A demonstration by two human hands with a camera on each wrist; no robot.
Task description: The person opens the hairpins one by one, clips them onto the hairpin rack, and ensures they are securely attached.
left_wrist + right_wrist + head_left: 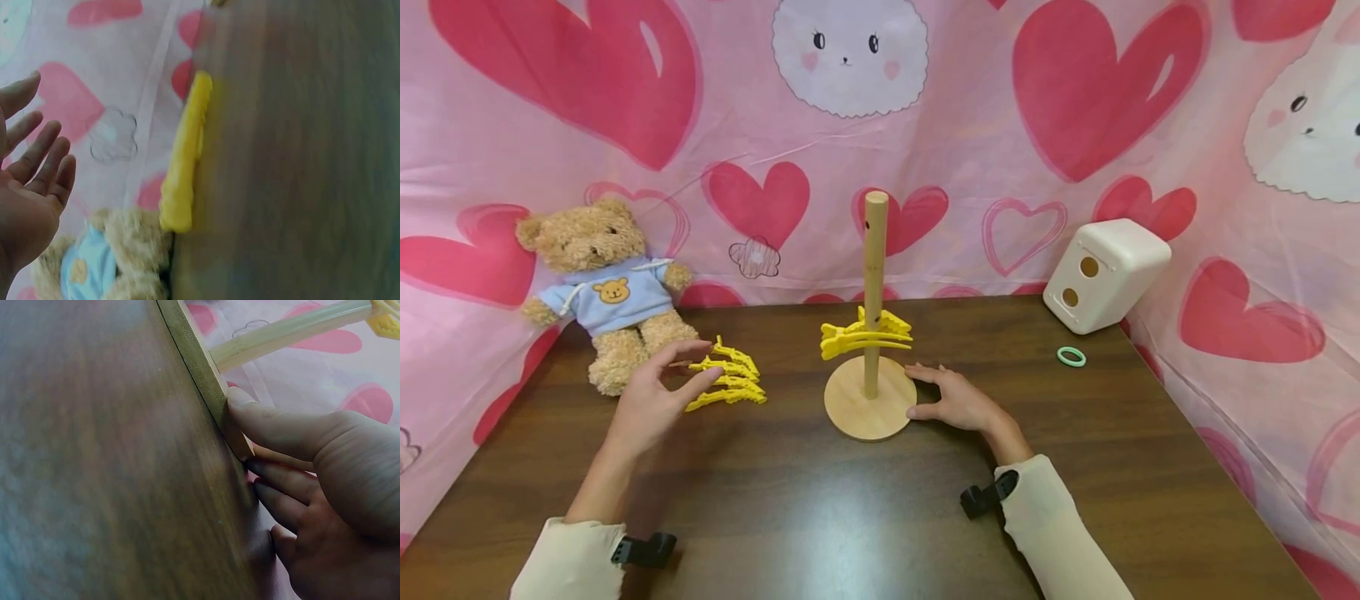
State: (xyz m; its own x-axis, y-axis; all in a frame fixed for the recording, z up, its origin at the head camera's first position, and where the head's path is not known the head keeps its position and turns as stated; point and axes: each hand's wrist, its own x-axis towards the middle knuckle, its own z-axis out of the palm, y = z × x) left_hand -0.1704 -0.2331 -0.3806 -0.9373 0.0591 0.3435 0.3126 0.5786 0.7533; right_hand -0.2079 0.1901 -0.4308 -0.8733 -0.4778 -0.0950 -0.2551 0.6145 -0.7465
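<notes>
My left hand hovers beside a small group of yellow hair clips lying on the table. Its thumb and fingers are spread, with nothing seen between them; the left wrist view shows a yellow clip apart from the hand. A wooden stand with a round base and an upright pole stands at the middle. Yellow hair clips sit across its pole, partly overlapping. My right hand holds the base's right edge, thumb and fingers on the rim.
A teddy bear in a blue top leans against the pink heart-patterned cloth at the back left. At the back right are a white box with two round holes and a mint-green ring. The brown table extends in front.
</notes>
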